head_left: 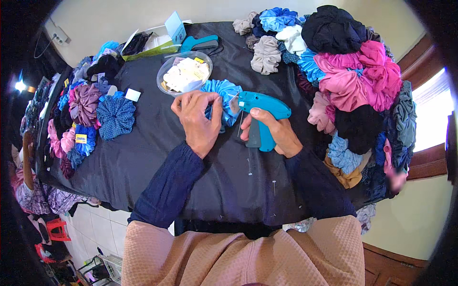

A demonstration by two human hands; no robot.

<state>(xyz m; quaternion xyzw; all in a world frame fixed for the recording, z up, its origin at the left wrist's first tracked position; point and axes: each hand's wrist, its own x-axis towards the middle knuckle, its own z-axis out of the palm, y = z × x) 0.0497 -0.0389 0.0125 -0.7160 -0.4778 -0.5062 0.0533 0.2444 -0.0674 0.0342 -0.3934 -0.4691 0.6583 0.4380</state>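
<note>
A teal tagging gun [265, 107] is gripped in my right hand [281, 131], its nose pointing left. At the nose is a small pale tag [234, 103], partly against the shiny blue scrunchie [225, 90]. My left hand [199, 121] is closed over the left side of that scrunchie, with fingers bent and thumb against the fabric; the fingertips are partly hidden. Just beyond my left hand stands a clear round tub [161, 86] holding many white and yellow tags.
Scrunchies in many colours pile high at the right [353, 71]; another heap [86, 105] lies left. A second teal tagging gun [200, 42] and an open box [152, 40] sit at the back. Loose plastic fasteners [249, 167] dot the black cloth [152, 162]. Another person's arm [27, 159] shows far left.
</note>
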